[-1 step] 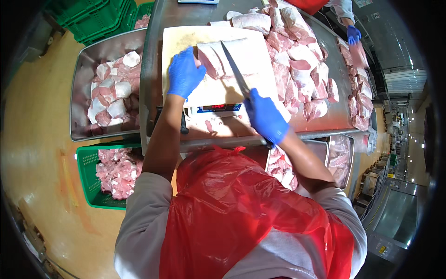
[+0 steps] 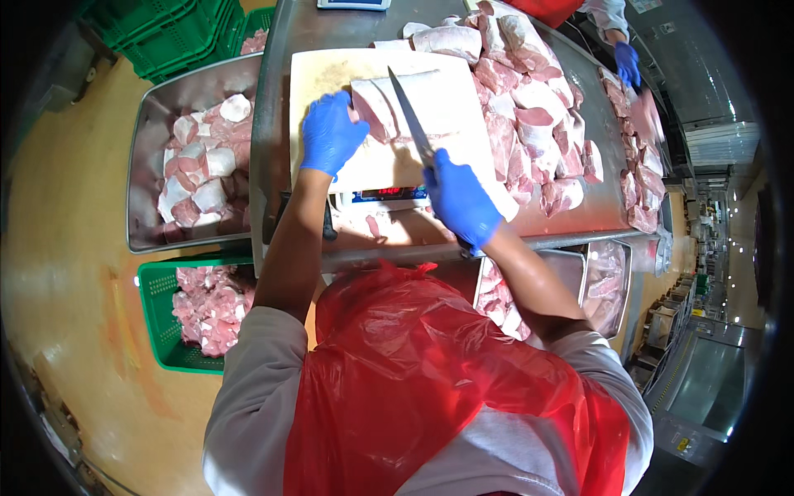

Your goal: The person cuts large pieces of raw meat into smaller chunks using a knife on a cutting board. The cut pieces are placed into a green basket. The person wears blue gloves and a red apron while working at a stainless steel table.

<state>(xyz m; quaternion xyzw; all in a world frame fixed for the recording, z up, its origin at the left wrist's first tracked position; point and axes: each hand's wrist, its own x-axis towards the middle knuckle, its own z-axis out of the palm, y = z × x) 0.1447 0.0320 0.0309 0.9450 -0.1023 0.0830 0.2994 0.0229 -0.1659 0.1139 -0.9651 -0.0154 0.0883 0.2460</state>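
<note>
A long block of raw pork (image 2: 374, 106) with a white fat layer lies on the white cutting board (image 2: 310, 74). My left hand (image 2: 331, 136), in a blue glove, is closed against the block's left end, its fingertips touching the meat. In my right hand (image 2: 465, 198), also blue-gloved, is the handle of a long knife (image 2: 408, 112). The blade points away from me and lies over the top of the block, tip near its far edge. Below the board, a digital scale (image 2: 389, 195) with a lit red display is partly covered.
Many pork pieces (image 2: 533, 124) are heaped right of the board on the steel table (image 2: 571, 217). A steel tub (image 2: 136, 174) and a green crate (image 2: 157, 331), both holding meat, stand at the left. A co-worker's gloved hand (image 2: 627, 64) is at the far right. Another knife handle (image 2: 329, 223) lies near the scale.
My right hand and the knife have shifted a little to the left across the block. My left hand stays nearly in place. The co-worker's hand has moved slightly.
</note>
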